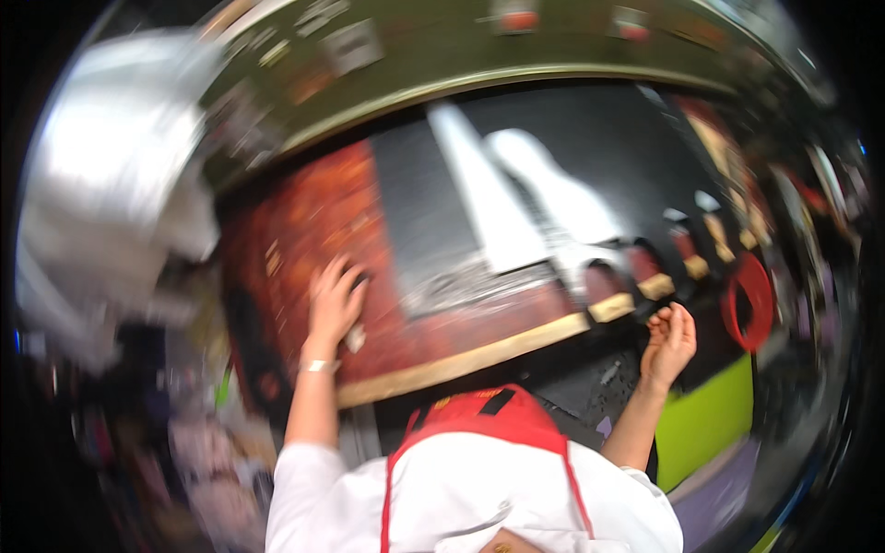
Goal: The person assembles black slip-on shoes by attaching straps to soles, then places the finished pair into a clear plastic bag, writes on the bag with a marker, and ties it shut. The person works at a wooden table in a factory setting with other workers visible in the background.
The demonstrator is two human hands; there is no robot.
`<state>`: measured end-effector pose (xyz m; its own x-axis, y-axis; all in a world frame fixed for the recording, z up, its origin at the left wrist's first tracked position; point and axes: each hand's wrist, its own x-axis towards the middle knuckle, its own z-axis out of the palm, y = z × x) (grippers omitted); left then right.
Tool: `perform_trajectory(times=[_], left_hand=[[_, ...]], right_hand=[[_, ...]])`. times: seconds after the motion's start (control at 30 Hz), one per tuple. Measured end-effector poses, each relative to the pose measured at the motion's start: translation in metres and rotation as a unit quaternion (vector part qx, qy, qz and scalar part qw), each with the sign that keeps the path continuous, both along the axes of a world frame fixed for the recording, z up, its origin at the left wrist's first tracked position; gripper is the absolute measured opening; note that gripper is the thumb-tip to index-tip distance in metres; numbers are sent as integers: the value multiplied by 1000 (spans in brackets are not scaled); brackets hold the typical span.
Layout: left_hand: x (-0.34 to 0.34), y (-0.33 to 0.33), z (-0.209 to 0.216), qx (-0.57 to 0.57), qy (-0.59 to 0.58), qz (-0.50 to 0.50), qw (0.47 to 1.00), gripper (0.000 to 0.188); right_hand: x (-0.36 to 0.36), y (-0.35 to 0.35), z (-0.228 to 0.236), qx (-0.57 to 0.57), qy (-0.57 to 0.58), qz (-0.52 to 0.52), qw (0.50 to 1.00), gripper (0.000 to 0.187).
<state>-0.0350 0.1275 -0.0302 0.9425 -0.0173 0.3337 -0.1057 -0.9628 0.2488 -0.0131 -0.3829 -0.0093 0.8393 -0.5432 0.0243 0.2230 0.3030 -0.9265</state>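
My left hand lies on the worn red tabletop with its fingers stretched out. A small dark patch shows by its fingertips, too blurred to name. Beside the thumb is a small pale scrap. My right hand hovers by the table's front edge, fingers curled together; what they hold, if anything, is hidden. Between and beyond my hands spreads a black sheet. On it rest a long tapered white piece and a curved white piece, near some crinkled clear plastic.
Notches with pale edges run along the table's front right. A red ring-shaped rim stands beyond my right hand, above a lime-green panel. Big shiny wrapped bulk rises at the left. A green wall closes the back.
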Motion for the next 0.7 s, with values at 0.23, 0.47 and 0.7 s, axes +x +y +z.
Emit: perform_trajectory(times=[0.23,0.47,0.7], left_hand=[[-96,52,42,-83,-174,134,972,22],[-176,75,34,-131,-151,181,963,24],[-177,61,26,-133,-147,116,973,22]], right_hand=[[-13,129,-13,-266,75,213,937,20],[14,90,-23,-723,124,-97,673,41],[13,117,-33,-764,161,-42,623,39]])
